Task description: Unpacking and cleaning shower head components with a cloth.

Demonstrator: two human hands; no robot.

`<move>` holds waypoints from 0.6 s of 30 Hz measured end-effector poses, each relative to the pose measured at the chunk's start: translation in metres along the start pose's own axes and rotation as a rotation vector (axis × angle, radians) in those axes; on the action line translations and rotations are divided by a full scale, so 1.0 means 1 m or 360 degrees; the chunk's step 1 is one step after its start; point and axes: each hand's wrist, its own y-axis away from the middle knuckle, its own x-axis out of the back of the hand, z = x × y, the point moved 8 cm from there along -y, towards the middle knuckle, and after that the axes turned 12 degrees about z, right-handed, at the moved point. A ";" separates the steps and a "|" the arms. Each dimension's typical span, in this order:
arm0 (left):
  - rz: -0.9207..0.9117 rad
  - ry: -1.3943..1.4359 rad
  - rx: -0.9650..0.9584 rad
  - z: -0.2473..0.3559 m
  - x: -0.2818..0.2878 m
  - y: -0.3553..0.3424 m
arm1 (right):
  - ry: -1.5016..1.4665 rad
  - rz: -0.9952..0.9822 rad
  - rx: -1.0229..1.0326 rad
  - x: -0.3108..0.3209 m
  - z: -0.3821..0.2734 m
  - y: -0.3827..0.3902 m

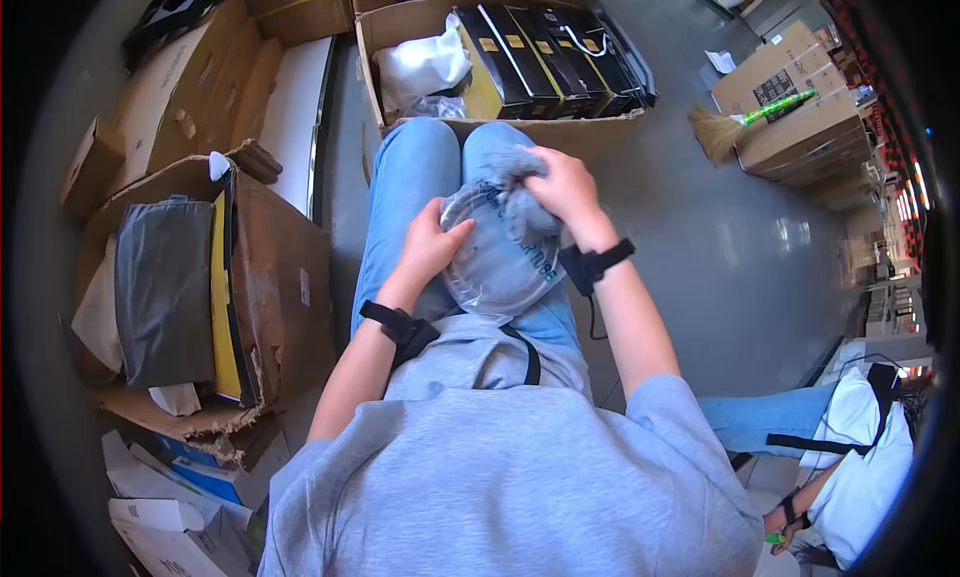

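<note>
On my lap lies a round coil of clear tubing in a see-through plastic bag with dark print. My left hand grips the coil's left edge between thumb and fingers. In my right hand is a bunched grey cloth, closed in the fingers and resting against the upper right of the bag. The cloth hides part of the coil there. Both wrists wear black straps, and a thin cable hangs from the right one.
Ahead of my knees stands an open carton with black-and-yellow boxes and white plastic bags. An open carton at left holds a grey bag. To the right are a straw broom, a closed carton and a seated person.
</note>
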 end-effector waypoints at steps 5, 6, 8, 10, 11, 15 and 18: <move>0.0015 0.0098 -0.0058 -0.005 0.001 -0.004 | 0.0254 0.0170 0.0017 0.032 0.031 0.048; 0.0044 0.0190 -0.0134 0.001 -0.001 -0.004 | 0.0279 0.0158 0.0083 0.040 0.030 0.064; -0.0021 0.0279 0.0049 -0.007 -0.002 -0.001 | 0.0318 0.0189 0.0154 0.049 0.020 0.092; -0.0032 0.0215 0.0046 -0.007 -0.001 -0.001 | 0.0266 0.0166 0.0139 0.057 0.011 0.116; -0.0056 0.0182 -0.0027 -0.002 -0.002 -0.001 | 0.0234 0.0148 0.0123 0.061 0.006 0.122; -0.0139 0.0363 0.0177 -0.005 -0.005 0.002 | 0.0233 -0.0011 0.0126 0.071 -0.016 0.122; -0.0185 0.0434 0.0276 -0.006 -0.005 0.004 | 0.0128 -0.0118 0.0119 0.077 -0.029 0.095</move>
